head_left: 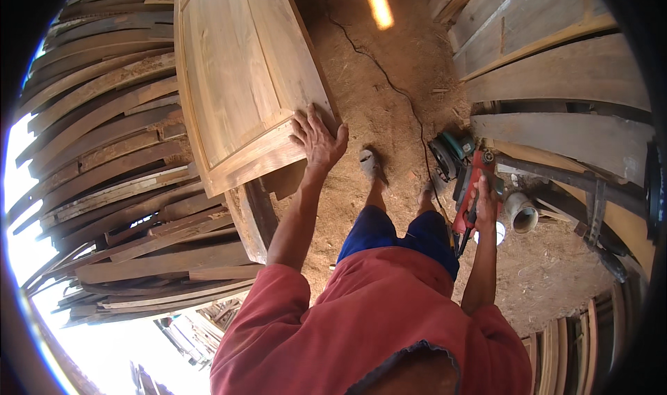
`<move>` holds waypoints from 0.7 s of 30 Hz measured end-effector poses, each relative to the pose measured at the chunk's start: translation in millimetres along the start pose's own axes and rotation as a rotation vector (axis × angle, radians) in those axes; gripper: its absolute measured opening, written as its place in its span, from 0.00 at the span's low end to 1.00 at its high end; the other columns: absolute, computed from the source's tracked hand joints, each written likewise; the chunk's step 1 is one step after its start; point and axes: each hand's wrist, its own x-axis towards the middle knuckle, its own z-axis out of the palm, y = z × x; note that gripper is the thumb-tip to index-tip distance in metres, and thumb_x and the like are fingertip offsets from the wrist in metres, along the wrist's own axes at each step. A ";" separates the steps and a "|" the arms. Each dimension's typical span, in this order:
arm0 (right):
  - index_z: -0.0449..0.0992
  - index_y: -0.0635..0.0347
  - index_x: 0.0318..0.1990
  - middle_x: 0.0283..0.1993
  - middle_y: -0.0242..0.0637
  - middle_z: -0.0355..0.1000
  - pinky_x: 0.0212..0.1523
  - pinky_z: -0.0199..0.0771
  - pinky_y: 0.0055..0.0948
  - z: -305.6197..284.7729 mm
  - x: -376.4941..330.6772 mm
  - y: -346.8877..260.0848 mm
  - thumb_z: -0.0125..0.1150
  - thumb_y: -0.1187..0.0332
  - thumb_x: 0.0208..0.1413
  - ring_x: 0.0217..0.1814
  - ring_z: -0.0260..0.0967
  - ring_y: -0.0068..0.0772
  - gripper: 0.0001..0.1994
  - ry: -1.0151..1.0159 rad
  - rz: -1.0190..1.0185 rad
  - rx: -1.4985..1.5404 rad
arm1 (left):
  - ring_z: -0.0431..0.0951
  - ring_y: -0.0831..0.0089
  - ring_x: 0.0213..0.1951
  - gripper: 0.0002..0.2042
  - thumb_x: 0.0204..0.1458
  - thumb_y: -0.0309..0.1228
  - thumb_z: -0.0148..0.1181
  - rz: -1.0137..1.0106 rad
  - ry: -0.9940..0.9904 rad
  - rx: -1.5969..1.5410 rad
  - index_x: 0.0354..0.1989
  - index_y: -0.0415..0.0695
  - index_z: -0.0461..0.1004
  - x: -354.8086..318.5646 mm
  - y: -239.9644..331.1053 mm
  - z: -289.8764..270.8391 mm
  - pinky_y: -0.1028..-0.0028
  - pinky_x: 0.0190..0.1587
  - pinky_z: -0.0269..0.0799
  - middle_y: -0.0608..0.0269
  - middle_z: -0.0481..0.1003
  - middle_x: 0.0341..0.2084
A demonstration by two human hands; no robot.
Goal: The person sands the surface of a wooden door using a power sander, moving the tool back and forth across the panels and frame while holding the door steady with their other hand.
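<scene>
A framed wooden door panel (233, 54) lies raised at the left, over a wooden support (251, 218). My left hand (317, 139) rests flat on its near right corner, fingers spread. Beside my right leg, my right hand (484, 204) is wrapped round the handle of a red power tool (461, 221) with black parts. Its working face cannot be seen, so I cannot tell its exact kind. Just beyond it is a green and black power tool (451, 149), partly covered by the red one.
Long boards (104, 145) are stacked along the left. More planks (556, 75) line the right side. A dark cord (399, 89) runs across the sawdust-strewn ground towards my feet. A round metal pipe or can (521, 213) lies right of the red tool, below a metal bar (549, 175).
</scene>
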 end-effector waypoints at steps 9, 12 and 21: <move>0.73 0.58 0.42 0.24 0.26 0.67 0.17 0.63 0.22 13.1 -22.5 23.1 0.58 0.44 0.67 0.18 0.62 0.19 0.23 0.112 -0.039 0.045 | 0.29 0.21 0.73 0.55 0.41 0.43 0.63 0.034 -0.129 0.140 0.78 0.46 0.38 -12.4 39.6 -27.6 0.26 0.69 0.27 0.22 0.34 0.73; 0.73 0.59 0.42 0.24 0.25 0.67 0.17 0.63 0.23 39.2 -34.0 20.9 0.59 0.45 0.67 0.18 0.63 0.19 0.23 0.063 -0.065 0.005 | 0.37 0.28 0.75 0.52 0.40 0.39 0.63 0.312 -0.050 -0.015 0.77 0.44 0.43 -28.2 16.9 -22.8 0.33 0.72 0.32 0.27 0.43 0.73; 0.72 0.53 0.34 0.23 0.25 0.68 0.17 0.67 0.24 106.0 -59.5 9.4 0.62 0.48 0.65 0.17 0.66 0.19 0.18 -0.018 -0.118 -0.189 | 0.56 0.45 0.73 0.51 0.55 0.60 0.63 -0.830 -0.300 -1.970 0.76 0.39 0.47 -88.8 -78.7 -0.9 0.43 0.74 0.50 0.40 0.55 0.72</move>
